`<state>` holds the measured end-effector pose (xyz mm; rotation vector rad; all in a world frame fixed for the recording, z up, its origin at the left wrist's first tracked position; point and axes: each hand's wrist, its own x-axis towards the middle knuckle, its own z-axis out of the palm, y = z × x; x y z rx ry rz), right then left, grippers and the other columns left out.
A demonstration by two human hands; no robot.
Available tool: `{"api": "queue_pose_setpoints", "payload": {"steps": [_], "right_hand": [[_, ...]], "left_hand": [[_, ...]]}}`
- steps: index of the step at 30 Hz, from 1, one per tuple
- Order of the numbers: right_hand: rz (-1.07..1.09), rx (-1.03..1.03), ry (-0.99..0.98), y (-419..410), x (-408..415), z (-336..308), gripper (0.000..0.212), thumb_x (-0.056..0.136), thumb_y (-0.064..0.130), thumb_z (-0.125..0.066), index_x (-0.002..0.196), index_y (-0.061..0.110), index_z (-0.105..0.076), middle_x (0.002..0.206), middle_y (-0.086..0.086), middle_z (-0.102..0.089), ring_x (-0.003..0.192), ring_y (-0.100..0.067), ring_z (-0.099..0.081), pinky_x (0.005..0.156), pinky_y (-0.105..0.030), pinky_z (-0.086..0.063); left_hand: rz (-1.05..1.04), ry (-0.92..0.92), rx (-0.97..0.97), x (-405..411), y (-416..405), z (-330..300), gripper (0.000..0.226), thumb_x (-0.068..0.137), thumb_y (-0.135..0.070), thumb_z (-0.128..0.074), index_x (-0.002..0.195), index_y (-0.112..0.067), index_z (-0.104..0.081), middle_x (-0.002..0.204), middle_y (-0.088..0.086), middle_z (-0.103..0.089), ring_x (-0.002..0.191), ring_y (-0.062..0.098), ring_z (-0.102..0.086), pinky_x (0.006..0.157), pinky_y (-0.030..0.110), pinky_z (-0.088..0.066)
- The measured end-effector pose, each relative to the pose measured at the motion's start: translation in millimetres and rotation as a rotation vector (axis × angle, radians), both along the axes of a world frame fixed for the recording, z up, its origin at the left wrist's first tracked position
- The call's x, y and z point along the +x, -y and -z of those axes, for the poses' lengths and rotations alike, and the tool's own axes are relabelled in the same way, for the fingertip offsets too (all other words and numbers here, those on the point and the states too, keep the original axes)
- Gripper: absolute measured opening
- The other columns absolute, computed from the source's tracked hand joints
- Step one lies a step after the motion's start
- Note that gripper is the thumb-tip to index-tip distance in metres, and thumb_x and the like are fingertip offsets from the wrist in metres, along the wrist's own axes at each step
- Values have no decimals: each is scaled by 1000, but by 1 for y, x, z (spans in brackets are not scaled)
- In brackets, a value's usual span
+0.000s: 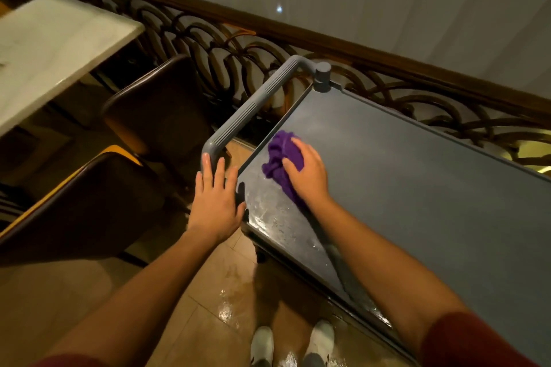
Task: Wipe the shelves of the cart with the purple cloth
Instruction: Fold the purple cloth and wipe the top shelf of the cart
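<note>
A grey cart stands in front of me, its dark top shelf [402, 176] stretching to the right. My right hand [308, 173] presses a crumpled purple cloth [278, 158] onto the shelf near its left end. Wet, shiny streaks show on the shelf just below the cloth. My left hand [216, 197] hovers with fingers spread at the cart's near left corner, just below the lower end of the ribbed grey handle [253, 107]. The lower shelves are hidden under the top one.
Two dark brown chairs [158, 116] stand left of the cart beside a white marble table [50, 48]. An ornate dark railing [268, 48] runs behind the cart. The tiled floor [220, 292] looks wet near my white shoes.
</note>
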<state>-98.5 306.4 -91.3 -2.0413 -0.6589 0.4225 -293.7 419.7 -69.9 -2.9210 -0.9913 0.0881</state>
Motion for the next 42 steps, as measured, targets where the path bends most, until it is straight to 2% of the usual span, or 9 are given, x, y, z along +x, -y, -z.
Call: {"api": "queue_pose_setpoints", "payload": {"steps": [4,12,17,21,28,33,36,38,42], "right_hand": [[-110,-90,66,-31,-36,11,50,92,17,-67,139,28,-59,150,1,-55,143,-21,-44,119,-50,-36],[-410,-223,197,83,-103,10,48,89,17,-68,132,38,-65,144,13,-60,136,-7,-50,120,-38,-35],[-136,-180,207,65,-109,-12,47,93,16,-61,137,32,-58,143,4,-60,131,-17,-51,114,-40,-43],[-98,-410,305,14,-134,-4,52,103,30,-53,152,37,-37,164,-7,-33,147,-33,-34,119,-50,-33],[79,-646,414,104,-113,8,42,96,21,-58,138,29,-57,142,-13,-51,114,-39,-52,94,-47,-46],[266,-883,333,181,-100,0,47,100,32,-48,146,20,-49,156,-19,-39,136,-42,-40,108,-53,-35],[134,-697,305,163,-102,-14,65,96,44,-51,156,22,-35,168,-14,-21,154,-37,-18,121,-57,-20],[31,-535,320,143,-103,-20,64,95,31,-58,155,23,-38,166,-10,-28,151,-34,-28,122,-53,-27],[-19,-479,298,130,-98,-18,56,90,16,-63,145,18,-53,161,-10,-39,148,-32,-36,121,-46,-31]], "left_hand": [[36,-15,-12,-3,-2,-3,86,88,-52,-44,159,-17,-8,168,19,-7,151,43,20,122,61,-5],[50,12,-160,-3,-1,-12,93,93,-47,-58,159,-16,0,168,20,4,148,41,29,123,62,0],[16,-19,-93,2,10,-20,92,92,-55,-49,160,-11,-5,168,22,1,149,45,25,123,62,-7],[8,-28,-84,-4,5,-20,92,94,-51,-52,160,-11,-1,167,24,-3,149,45,22,123,62,-9],[1,-78,-8,-1,19,-32,81,100,-28,-50,159,-6,1,166,27,-7,150,49,17,122,63,-12],[-34,-115,20,1,26,-34,79,101,-32,-48,159,-4,-4,167,27,-3,151,48,15,121,64,-9],[147,-91,49,6,48,-23,86,93,-42,-51,159,-5,-10,167,24,5,153,44,11,123,61,1],[276,-20,-106,8,80,-3,79,93,-34,-53,158,-6,-17,168,20,-3,155,38,3,125,56,-7],[92,-22,-302,11,111,28,63,101,-32,-38,155,-3,-28,165,19,-24,154,34,-17,126,49,-15]]}}
